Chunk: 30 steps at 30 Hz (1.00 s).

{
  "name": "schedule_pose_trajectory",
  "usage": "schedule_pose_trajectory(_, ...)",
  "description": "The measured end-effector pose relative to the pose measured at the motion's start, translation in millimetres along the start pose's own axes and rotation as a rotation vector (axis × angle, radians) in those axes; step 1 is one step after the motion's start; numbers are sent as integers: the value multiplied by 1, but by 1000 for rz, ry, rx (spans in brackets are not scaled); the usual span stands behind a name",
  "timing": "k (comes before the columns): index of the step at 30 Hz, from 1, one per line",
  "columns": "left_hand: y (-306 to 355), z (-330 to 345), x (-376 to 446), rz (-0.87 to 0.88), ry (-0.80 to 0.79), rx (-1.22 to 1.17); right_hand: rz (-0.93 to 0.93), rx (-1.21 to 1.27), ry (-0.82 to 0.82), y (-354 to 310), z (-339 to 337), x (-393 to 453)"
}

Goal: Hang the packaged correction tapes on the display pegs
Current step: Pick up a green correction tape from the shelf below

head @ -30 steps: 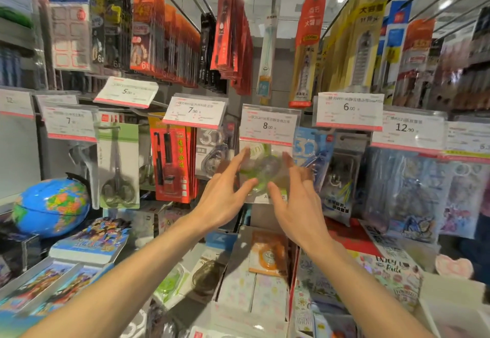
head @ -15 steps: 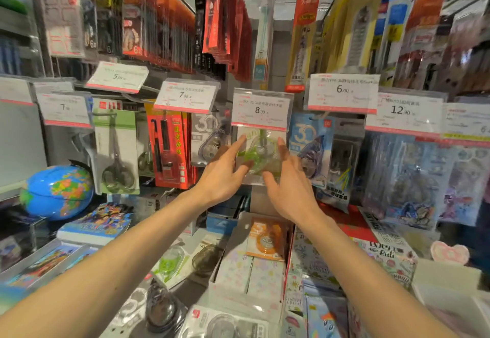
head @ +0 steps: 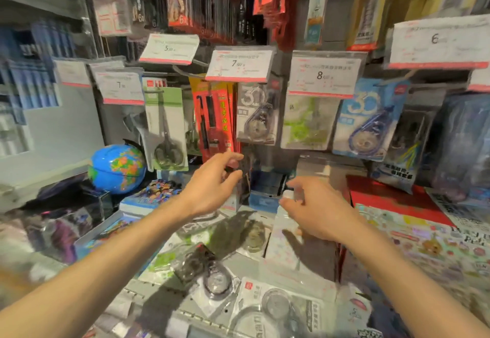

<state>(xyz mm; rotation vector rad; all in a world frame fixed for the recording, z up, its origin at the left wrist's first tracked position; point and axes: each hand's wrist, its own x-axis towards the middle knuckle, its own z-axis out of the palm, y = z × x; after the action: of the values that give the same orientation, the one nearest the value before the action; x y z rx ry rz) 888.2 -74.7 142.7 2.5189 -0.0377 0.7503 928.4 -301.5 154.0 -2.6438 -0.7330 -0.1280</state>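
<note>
While the green correction tape hangs above, both hands hover loosely spread, empty.

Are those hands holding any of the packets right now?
No. The left hand and right hand are both open and empty above the counter; the green correction tape packet hangs on its peg.
</note>
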Motion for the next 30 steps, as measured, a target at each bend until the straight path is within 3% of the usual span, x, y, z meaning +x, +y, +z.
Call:
schedule_pose_trajectory(5,-80,-12,-16,-111,-112,193,6,-82,-197,-43,54,39)
schedule_pose_trajectory(9,-130,-11,-23,-68,-289,401,82,-51,-319,-70,112,95)
schedule_pose_trajectory(14,-161,9,-25,12,-519,524,218,34,-307,-77,170,140)
schedule_pose_trajectory(22,-170,22,-21,-2,-664,466,401,398,-183,-82,212,170)
schedule_pose_trajectory(30,-180,22,-27,-77,-587,252,515,755,-204,-77,203,173)
